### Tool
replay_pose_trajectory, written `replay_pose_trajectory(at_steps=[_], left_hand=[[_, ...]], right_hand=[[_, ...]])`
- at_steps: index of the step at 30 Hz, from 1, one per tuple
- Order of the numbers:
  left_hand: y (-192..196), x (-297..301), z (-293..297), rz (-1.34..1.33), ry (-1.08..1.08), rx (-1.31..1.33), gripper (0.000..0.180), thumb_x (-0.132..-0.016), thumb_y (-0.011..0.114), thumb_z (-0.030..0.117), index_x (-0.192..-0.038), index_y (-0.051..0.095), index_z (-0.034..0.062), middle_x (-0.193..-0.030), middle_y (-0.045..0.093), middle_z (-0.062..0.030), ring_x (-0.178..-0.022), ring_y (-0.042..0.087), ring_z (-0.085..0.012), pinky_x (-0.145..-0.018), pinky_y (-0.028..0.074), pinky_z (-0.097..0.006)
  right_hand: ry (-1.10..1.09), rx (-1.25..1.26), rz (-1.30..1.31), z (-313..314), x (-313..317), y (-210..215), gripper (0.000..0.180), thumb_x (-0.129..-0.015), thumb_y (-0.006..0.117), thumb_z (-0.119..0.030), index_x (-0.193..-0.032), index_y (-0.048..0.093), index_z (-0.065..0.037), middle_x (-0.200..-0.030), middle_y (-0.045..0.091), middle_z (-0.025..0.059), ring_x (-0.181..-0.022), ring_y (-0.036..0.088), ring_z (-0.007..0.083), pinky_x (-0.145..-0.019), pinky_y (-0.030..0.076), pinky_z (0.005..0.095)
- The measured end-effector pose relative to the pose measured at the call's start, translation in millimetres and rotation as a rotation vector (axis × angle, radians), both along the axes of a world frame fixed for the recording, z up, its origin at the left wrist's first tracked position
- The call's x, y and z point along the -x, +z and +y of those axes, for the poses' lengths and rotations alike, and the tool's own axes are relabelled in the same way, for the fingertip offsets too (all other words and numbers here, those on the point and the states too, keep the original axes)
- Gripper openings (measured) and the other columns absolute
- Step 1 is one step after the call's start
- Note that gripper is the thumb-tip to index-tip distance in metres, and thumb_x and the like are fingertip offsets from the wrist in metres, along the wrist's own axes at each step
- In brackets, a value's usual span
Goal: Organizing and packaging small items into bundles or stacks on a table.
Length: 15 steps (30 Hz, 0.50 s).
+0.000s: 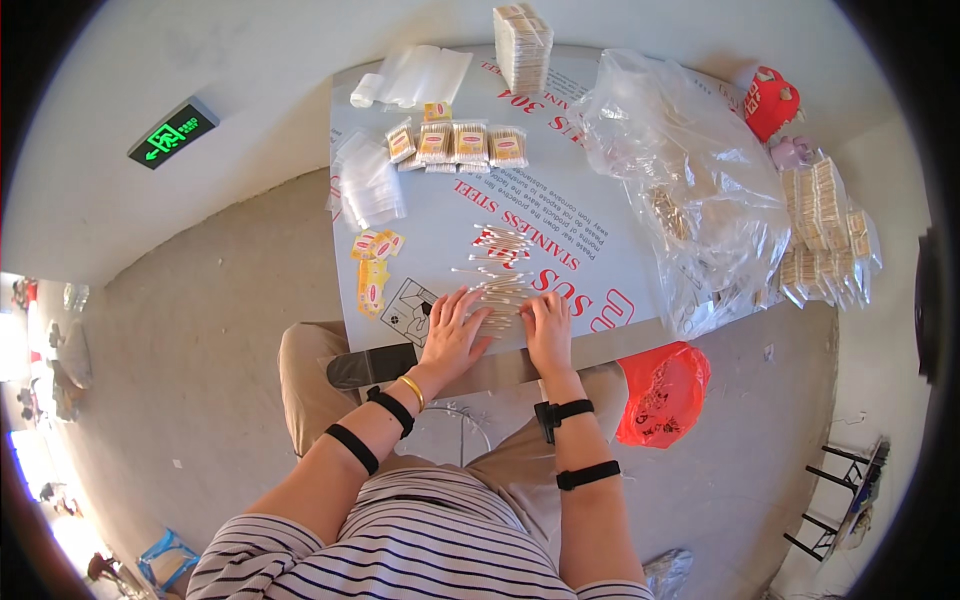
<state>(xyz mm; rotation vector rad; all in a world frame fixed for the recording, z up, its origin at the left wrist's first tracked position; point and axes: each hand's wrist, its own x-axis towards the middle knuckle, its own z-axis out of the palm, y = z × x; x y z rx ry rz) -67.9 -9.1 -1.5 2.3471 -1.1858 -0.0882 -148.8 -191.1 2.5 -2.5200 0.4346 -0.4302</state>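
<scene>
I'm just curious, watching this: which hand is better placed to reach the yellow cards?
Probably the left hand: the yellow cards lie on its side, while the right hand is farther off, across the swabs.

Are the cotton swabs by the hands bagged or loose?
Loose: the cotton swabs lie spread on the table at uneven angles, unwrapped.

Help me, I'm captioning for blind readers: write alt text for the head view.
A person's left hand and right hand are at loose, white-tipped cotton swabs on a grey table. Farther back sit swab packs; yellow printed slips lie to the left, a large clear plastic bag to the right.
</scene>
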Motion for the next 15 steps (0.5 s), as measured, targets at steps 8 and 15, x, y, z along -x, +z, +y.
replay_pose_trajectory(at_steps=[8,15], left_hand=[[-2,3,2,0.04,0.058,-0.006,0.049,-0.079,0.075,0.025,-0.124,0.057,0.0158,-0.145,0.038,-0.0085,-0.14,0.03,-0.0309,-0.116,0.023,-0.052],[-8,5,9,0.015,0.017,-0.016,0.055,-0.083,0.071,0.031,-0.131,0.053,0.0126,-0.149,0.035,-0.0095,-0.143,0.027,-0.0325,-0.117,0.021,-0.053]], right_hand=[[-0.063,-0.082,-0.028,-7,10,3,0.014,-0.08,0.069,-0.003,-0.091,0.061,-0.008,-0.097,0.052,0.0106,-0.098,0.052,0.0312,-0.084,0.043,0.0435],[-0.015,0.012,-0.037,15,-10,5,0.016,-0.079,0.07,-0.003,-0.092,0.061,-0.007,-0.096,0.052,0.0098,-0.095,0.053,0.0309,-0.083,0.043,0.0439]])
